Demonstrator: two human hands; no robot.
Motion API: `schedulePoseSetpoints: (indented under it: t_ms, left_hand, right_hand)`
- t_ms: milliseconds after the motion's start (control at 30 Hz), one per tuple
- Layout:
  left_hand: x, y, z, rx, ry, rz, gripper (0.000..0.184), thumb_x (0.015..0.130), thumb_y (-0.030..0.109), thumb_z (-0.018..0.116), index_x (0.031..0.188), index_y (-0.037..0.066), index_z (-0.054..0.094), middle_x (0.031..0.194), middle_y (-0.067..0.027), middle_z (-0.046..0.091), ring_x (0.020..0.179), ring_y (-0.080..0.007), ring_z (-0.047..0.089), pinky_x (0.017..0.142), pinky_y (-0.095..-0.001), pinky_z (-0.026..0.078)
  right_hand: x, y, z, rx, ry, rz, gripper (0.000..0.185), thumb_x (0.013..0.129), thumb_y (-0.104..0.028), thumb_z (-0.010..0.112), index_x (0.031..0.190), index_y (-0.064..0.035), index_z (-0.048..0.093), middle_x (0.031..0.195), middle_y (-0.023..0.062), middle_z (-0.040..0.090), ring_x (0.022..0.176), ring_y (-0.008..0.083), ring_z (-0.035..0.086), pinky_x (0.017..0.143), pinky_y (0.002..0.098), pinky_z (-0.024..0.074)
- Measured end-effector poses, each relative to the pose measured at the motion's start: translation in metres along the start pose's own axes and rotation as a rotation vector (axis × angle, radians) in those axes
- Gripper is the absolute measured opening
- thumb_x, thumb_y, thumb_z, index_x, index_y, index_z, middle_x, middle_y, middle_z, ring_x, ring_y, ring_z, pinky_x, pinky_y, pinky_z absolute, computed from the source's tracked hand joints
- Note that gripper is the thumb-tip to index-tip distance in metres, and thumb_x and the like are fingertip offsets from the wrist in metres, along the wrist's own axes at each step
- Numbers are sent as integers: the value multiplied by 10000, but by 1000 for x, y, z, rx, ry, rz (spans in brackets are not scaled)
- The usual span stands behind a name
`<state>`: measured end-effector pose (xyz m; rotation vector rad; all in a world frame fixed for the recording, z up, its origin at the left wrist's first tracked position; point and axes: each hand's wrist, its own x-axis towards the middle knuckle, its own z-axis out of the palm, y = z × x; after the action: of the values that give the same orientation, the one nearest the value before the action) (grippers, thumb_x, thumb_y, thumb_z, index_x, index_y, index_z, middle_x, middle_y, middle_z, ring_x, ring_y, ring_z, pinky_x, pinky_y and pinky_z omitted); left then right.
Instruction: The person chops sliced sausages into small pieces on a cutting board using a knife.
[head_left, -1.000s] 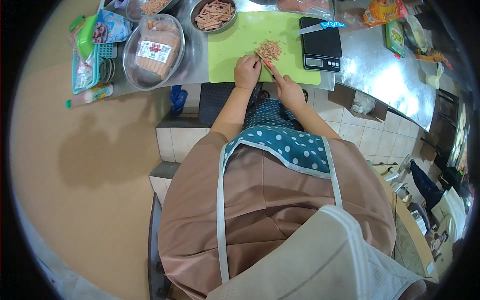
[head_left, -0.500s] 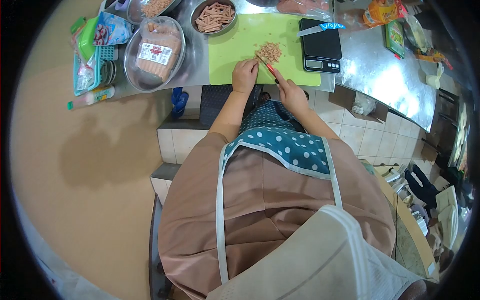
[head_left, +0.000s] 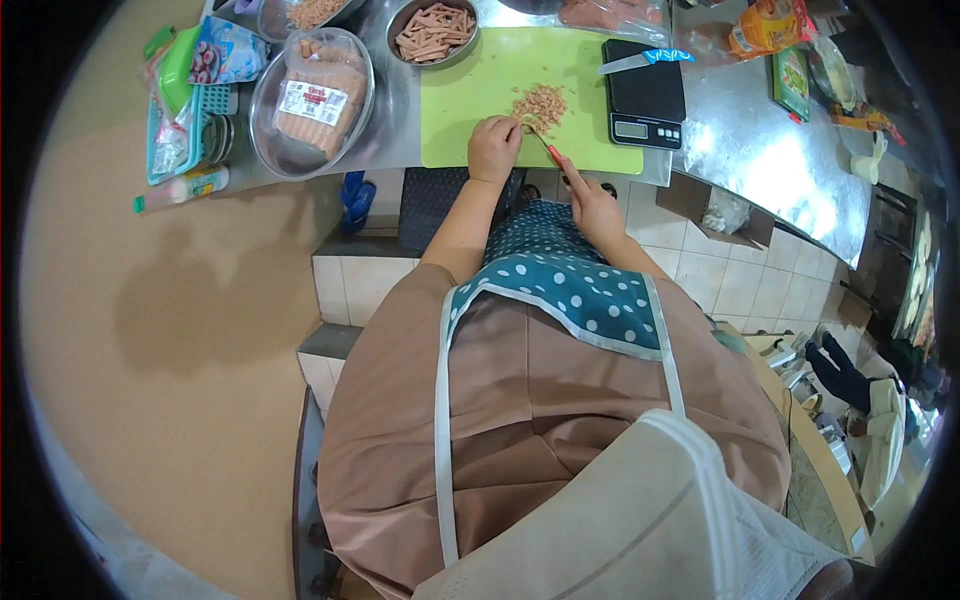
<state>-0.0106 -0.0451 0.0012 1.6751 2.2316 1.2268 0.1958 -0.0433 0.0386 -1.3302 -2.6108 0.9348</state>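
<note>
My right hand (head_left: 594, 208) grips a small knife (head_left: 553, 154) by its red handle, blade pointing up and left. The tip is close to the fingers of my left hand (head_left: 494, 150), which is closed low over the green cutting board (head_left: 462, 95). Whatever those fingers hold is hidden. Just beyond the blade lies a small heap of finely chopped, pinkish-brown sausage (head_left: 540, 106). A steel bowl (head_left: 398, 51) of sausage sticks (head_left: 435, 30) stands at the board's upper left.
A black kitchen scale (head_left: 645, 95) sits at the board's right, a blue-handled knife (head_left: 668, 56) across its top. To the left, a steel bowl (head_left: 262, 130) holds packed sausages (head_left: 318, 98). Farther left are a blue basket (head_left: 160, 150) and a bottle (head_left: 185, 188). Another person's legs (head_left: 838, 370) show at right.
My right hand has drawn back slightly toward my body with the knife, so more of the blade shows. My left hand stays closed in nearly the same place.
</note>
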Motion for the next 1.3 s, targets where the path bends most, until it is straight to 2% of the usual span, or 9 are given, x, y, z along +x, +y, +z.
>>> schedulePoseSetpoints:
  t_ms: [167,400,467,667,800,900,967,1167,1300]
  left_hand:
    - [2,1,-1,8,-18,-25,45,733,76,664,762,41,660,803,-87,651,755,-287,603,691,-377,498]
    - [-5,9,-6,-56,22,-82,70,746,66,658,803,26,656,814,-107,647,759,-291,621,719,-368,507]
    - [-7,10,-7,-125,28,-140,75,752,67,656,815,27,658,837,-112,638,770,-297,622,732,-369,507]
    - [-8,4,-9,79,36,7,93,770,99,673,845,46,688,827,-103,636,753,-287,610,704,-368,499]
    - [-6,2,-7,48,1,-30,90,768,112,683,826,45,701,789,-100,636,729,-286,605,677,-372,494]
    - [-3,3,-6,46,-2,-63,79,767,112,683,797,41,702,756,-104,632,720,-284,607,663,-369,493]
    - [-2,4,-7,38,-13,-72,79,769,116,683,791,41,694,752,-107,629,706,-287,607,649,-370,492]
    - [7,-5,-1,22,-20,7,64,759,94,670,768,32,660,764,-119,635,720,-302,613,656,-381,498]
    - [9,-3,-4,53,-76,0,54,748,80,661,771,31,654,768,-125,636,727,-307,615,661,-383,502]
  right_hand:
    - [13,-7,1,114,185,-120,566,894,-119,504,1421,-236,336,847,200,576,729,374,596,633,453,490]
    - [30,-15,5,57,60,-62,541,901,-136,497,1414,-224,349,793,203,556,688,385,582,617,470,476]
    - [31,-9,14,57,153,-130,625,879,-150,527,1439,-287,286,737,164,533,602,354,587,545,462,489]
    - [32,-12,14,39,136,-114,618,885,-138,515,1438,-289,287,744,173,537,608,357,590,546,464,489]
    - [27,-14,10,24,55,-65,575,895,-125,497,1430,-229,314,811,195,560,665,385,583,612,472,483]
    - [12,-9,9,66,157,-137,582,893,-119,499,1432,-233,310,832,186,567,656,376,586,610,462,489]
    - [3,-7,1,-22,20,-39,580,894,-118,497,1431,-234,311,862,183,576,672,376,590,616,459,492]
    - [18,-6,1,87,121,-80,581,896,-126,499,1433,-237,308,816,188,560,679,375,587,614,461,486]
    - [31,-19,-2,36,93,-71,585,895,-128,504,1433,-245,308,793,189,551,666,371,588,599,456,490]
